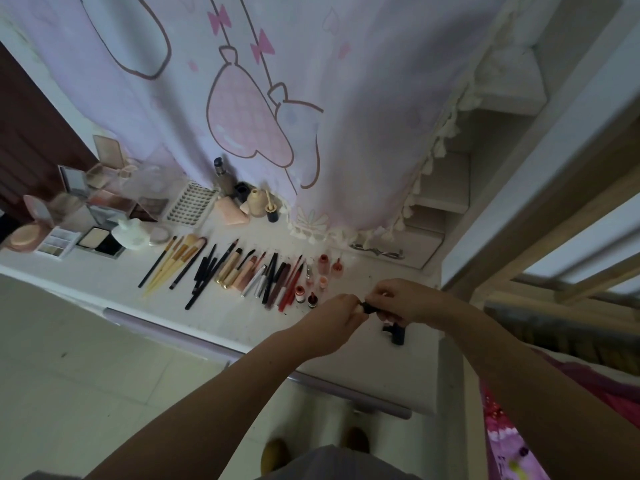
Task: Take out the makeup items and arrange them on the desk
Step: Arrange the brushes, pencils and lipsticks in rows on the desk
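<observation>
Curtain (311, 98), pale lilac with pink cartoon print and a tasselled hem, hangs behind the white desk (225, 320) and covers its rear edge. Steps (446, 199) rise at the right, beside a wooden rail. On the desk's left stand open compacts and palettes (100, 202); a lash tray (189, 206) and several bottles (256, 202) sit against the curtain. Brushes (173, 261), then pencils and tubes (256, 275), lie in a close row across the middle, with small red and pink bottles (320, 275) at its right end. Left hand (341, 317) and right hand (401, 299) meet above the desk's right part, fingers of both curled and pinching one small dark makeup item (370, 308) between them. A dark object (396, 334) lies on the desk under the right hand, partly hidden.
</observation>
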Motion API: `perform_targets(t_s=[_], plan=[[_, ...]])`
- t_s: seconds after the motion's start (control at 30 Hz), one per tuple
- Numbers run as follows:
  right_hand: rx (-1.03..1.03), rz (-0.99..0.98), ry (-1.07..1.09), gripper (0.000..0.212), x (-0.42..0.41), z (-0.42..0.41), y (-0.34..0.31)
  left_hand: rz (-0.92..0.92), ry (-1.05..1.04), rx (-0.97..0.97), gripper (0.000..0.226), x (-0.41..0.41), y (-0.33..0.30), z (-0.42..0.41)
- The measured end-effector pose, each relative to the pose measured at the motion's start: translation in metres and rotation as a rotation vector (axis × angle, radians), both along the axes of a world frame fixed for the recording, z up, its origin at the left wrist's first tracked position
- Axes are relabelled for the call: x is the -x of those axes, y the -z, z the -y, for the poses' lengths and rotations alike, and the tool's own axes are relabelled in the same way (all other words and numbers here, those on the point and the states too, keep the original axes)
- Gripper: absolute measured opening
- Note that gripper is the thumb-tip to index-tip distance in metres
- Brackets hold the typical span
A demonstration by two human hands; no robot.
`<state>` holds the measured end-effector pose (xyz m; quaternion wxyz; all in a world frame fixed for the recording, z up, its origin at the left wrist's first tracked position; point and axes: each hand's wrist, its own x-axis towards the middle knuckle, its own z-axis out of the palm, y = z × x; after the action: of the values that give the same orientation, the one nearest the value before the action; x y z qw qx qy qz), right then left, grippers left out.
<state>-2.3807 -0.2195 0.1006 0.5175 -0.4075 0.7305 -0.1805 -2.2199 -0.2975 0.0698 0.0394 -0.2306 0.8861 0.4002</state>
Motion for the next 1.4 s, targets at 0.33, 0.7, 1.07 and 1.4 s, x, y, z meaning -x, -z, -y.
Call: perform_targets(t_s=[0.33, 0.7, 1.07, 1.4], plan=[[-0.059, 0.013, -0.056, 0.021, 0.008, -0.003, -0.002, -0.004, 0.057, 0.083, 0.025, -0.005, 0.002, 0.003], [-0.106, -0.083, -0.185, 0.015, 0.041, -0.018, -0.012, 0.107, 0.069, -0.109, 0.025, -0.006, 0.012, 0.006], [0.132, 0.218, 0.42, 0.009, 0.038, -0.027, 0.046, -0.11, -0.487, -0.099, 0.03, 0.037, 0.044, -0.009], [0.33, -0.348, 0.207, 0.016, 0.039, 0.02, 0.098, -0.186, -0.781, 0.009, 0.016, 0.074, 0.073, -0.006]])
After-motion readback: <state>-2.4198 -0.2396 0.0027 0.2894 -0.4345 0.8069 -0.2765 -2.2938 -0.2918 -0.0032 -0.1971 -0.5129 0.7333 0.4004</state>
